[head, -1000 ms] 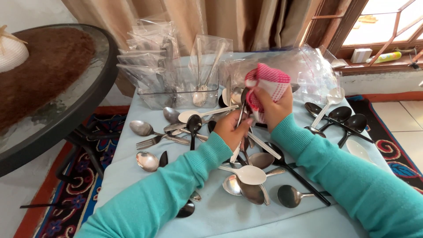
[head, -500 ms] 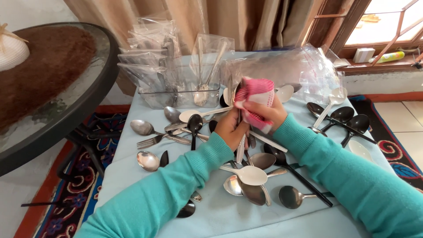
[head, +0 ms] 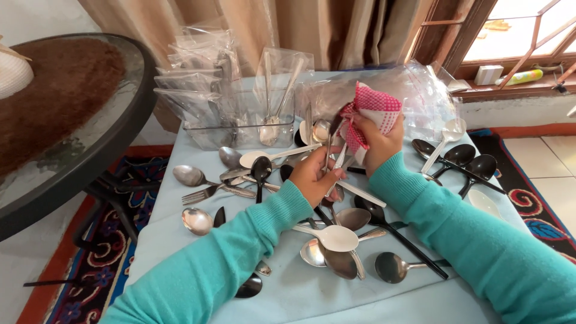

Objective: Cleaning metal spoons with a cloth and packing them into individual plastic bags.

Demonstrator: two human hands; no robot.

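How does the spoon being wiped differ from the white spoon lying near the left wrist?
The metal spoon is shiny steel, held nearly upright by the left hand, with the right hand pressing a pink checked cloth on it. The white spoon is matte, flat on the table, untouched. Both have long handles.

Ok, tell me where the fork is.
The fork lies on the left of the blue cloth, between two steel spoons, left of the black spoon.
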